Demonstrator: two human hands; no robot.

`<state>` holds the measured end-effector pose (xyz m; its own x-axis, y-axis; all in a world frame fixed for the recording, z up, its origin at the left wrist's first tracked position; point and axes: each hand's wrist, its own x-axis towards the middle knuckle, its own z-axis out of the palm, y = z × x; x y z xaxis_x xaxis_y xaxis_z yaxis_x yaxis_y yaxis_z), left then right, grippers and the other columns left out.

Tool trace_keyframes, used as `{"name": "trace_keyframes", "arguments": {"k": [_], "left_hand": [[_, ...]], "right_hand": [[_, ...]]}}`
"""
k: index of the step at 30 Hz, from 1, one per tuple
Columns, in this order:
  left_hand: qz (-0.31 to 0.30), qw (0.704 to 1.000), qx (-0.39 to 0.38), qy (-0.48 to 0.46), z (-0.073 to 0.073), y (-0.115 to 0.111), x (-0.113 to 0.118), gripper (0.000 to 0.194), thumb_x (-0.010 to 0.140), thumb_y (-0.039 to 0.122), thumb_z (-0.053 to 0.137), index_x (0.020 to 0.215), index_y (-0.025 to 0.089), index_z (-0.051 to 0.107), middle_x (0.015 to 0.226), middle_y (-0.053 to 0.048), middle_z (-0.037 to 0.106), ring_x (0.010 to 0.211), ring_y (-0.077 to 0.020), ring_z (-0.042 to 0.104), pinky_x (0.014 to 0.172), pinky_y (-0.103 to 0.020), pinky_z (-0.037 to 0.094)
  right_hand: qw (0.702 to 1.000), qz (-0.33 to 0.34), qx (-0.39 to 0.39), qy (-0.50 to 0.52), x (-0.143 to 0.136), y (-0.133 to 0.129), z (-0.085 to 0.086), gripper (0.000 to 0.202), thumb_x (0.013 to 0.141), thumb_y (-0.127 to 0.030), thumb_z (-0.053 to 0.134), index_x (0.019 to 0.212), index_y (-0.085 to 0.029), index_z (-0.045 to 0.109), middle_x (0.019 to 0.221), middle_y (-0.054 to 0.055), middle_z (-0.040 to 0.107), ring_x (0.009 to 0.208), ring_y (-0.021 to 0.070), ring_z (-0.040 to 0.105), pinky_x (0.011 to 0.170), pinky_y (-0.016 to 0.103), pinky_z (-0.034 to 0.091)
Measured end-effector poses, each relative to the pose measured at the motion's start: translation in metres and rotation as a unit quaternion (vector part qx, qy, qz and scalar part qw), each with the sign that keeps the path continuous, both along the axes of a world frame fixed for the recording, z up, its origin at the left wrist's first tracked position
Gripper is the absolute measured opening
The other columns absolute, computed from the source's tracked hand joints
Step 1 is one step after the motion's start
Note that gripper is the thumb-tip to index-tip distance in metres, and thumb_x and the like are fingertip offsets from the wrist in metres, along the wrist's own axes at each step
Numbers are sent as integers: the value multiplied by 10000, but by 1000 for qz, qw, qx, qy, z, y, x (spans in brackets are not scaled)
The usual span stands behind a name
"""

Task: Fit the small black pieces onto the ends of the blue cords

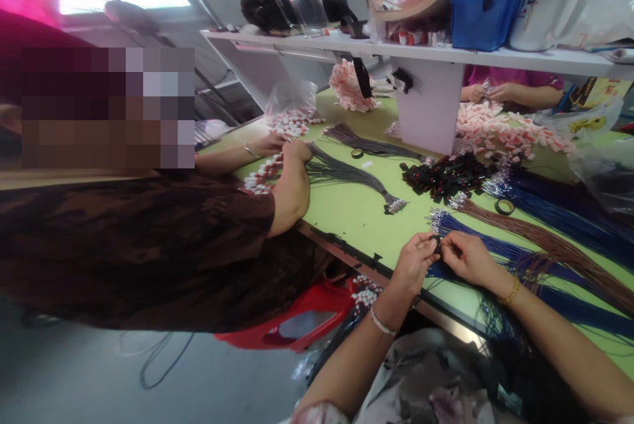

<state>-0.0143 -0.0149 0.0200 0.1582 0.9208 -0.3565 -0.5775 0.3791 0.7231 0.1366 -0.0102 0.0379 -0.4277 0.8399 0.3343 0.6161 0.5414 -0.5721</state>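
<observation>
My left hand (414, 263) pinches a small black connector (436, 246) above the table's near edge. Close beside it, my right hand (471, 260) has its thumb and fingers drawn together at the connector; what lies between them is too small to make out. Just behind my hands is a bundle of blue wires (475, 231) with bare metal ends. Farther back sits a pile of black connectors (438, 178). A bundle of brown wires (537, 229) stretches off to the right.
A co-worker's hands (292, 146) handle grey wires (341, 170) and white-and-red connectors at left. Another person's hands (490, 92) work behind the shelf (426, 104). Tape rolls (504, 206) lie on the green table (337, 206). A red stool (297, 318) stands below.
</observation>
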Motion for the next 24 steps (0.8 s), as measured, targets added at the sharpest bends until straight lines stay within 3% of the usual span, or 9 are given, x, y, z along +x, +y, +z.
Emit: {"name": "trace_keyframes", "arguments": {"k": [6,11,16,21,24], "left_hand": [[13,1000,8,21,-1,-2,3,384,533,264,829,822,128,616,727,-6,600,641,-86,552,616,-207,451],[-1,1000,10,22,-1,-5,7,377,564,268,814,858,127,627,733,-12,603,649,-93,555,628,-220,459],[-13,1000,11,-9,-2,-2,13,376,581,259,806,881,130,620,795,-36,627,694,-106,582,664,-227,465],[-17,1000,-1,-19,-11,3,19,349,588,253,802,861,130,622,810,-47,631,701,-107,584,661,-226,457],[-19,1000,-3,-25,-15,4,19,337,595,255,800,853,128,623,822,-56,639,719,-115,589,670,-232,457]], "right_hand": [[1000,-25,0,8,-4,-4,-5,138,786,-153,481,652,-186,469,587,-18,489,522,103,412,514,221,277],[996,-16,-86,25,19,14,-5,165,863,-212,436,734,-178,534,658,-7,561,595,110,488,560,206,330],[975,-147,-79,-150,51,42,-8,49,771,-220,590,803,-184,583,791,27,593,668,138,505,584,228,288],[975,-142,-92,-144,59,47,-18,105,830,-202,493,739,-191,543,707,3,585,627,127,492,579,223,276],[978,-147,-54,-135,62,46,-16,142,846,-224,467,718,-192,520,708,7,582,635,130,491,574,223,274]]}}
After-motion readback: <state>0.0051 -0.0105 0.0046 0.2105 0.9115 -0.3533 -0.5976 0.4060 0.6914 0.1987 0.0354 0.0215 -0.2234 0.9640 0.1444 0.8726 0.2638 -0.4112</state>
